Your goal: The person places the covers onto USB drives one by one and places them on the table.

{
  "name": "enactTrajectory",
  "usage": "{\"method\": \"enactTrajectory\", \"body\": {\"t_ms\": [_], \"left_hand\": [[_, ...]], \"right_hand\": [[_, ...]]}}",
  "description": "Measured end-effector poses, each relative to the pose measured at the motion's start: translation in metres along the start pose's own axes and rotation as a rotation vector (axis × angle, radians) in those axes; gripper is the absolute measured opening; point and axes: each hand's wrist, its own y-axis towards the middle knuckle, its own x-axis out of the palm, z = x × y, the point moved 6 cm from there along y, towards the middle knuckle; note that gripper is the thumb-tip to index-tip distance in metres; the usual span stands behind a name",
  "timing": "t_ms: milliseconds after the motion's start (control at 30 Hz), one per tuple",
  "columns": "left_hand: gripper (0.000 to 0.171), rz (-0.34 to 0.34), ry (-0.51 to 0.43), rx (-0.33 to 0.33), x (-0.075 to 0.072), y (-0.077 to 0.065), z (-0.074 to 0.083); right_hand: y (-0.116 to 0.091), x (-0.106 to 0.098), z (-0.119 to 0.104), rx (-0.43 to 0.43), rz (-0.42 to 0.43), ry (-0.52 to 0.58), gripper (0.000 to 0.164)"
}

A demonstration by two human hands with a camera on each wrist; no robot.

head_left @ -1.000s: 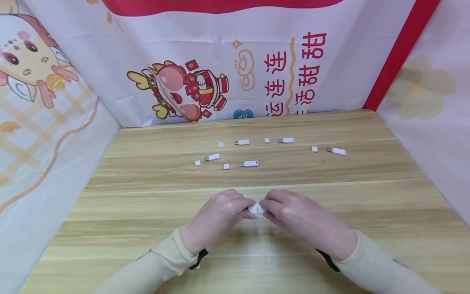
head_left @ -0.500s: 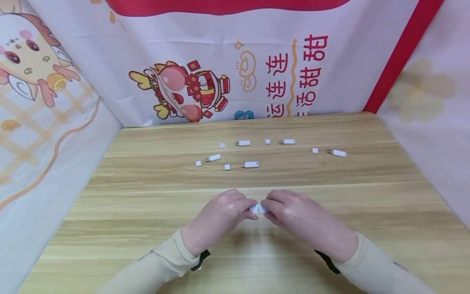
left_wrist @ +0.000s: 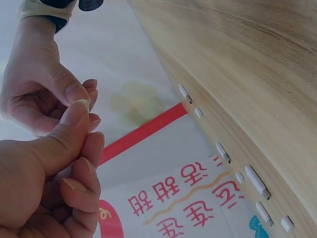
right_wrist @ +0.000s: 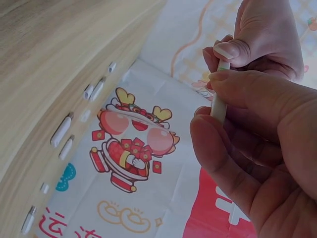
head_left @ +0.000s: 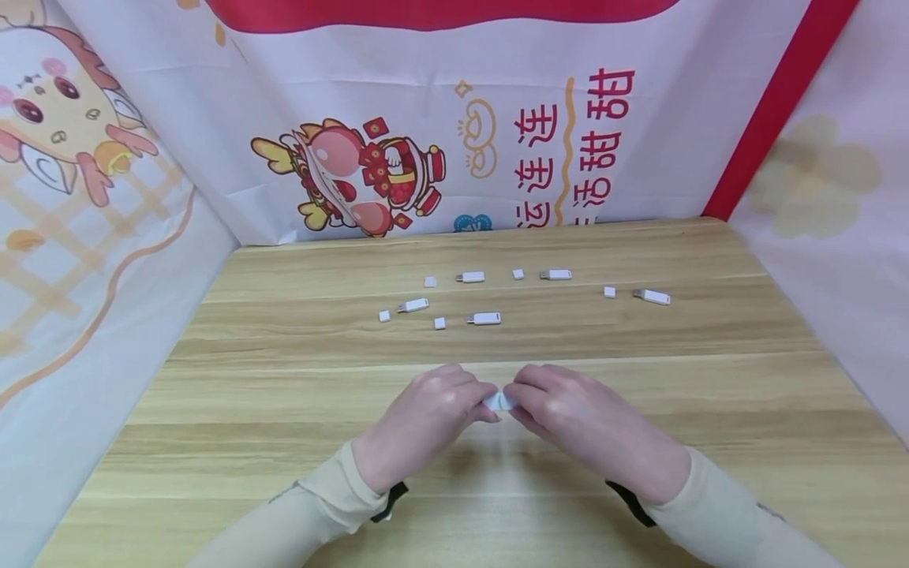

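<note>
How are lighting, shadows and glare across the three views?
Head: brightest; soft shadows and pale sheen on the light wood-grain table below the left bare hand and right bare hand. Left wrist: dimmer, white printed cloth looks grey. Right wrist: similarly dim.

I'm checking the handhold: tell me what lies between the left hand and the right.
The head view shows a small white piece there, pinched by both the left hand and the right hand.

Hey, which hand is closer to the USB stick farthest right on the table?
Right. The right hand is nearer the wearer than that USB stick and to its left; the left hand is farther left of it.
</note>
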Motion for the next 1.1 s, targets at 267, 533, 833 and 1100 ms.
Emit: {"method": "enactTrajectory", "body": {"t_ms": [267,533,833,1100], "left_hand": [[0.022,0.014,0.002,0.002,0.0,0.001,0.0],[0.021,0.011,-0.013,0.005,0.002,0.0,0.0],[0.021,-0.007,-0.004,0.005,0.007,-0.002,-0.001],[0.02,-0.053,-0.075,-0.029,0.018,-0.005,-0.006]], "right_hand": [[0.0,0.0,0.001,-0.001,0.003,0.001,0.023],[0.0,0.001,0.0,-0.016,0.005,-0.007,0.022],[0.0,0.003,-0.001,-0.038,0.017,-0.012,0.02],[-0.002,0.014,0.004,0.0,-0.025,0.064,0.013]]}}
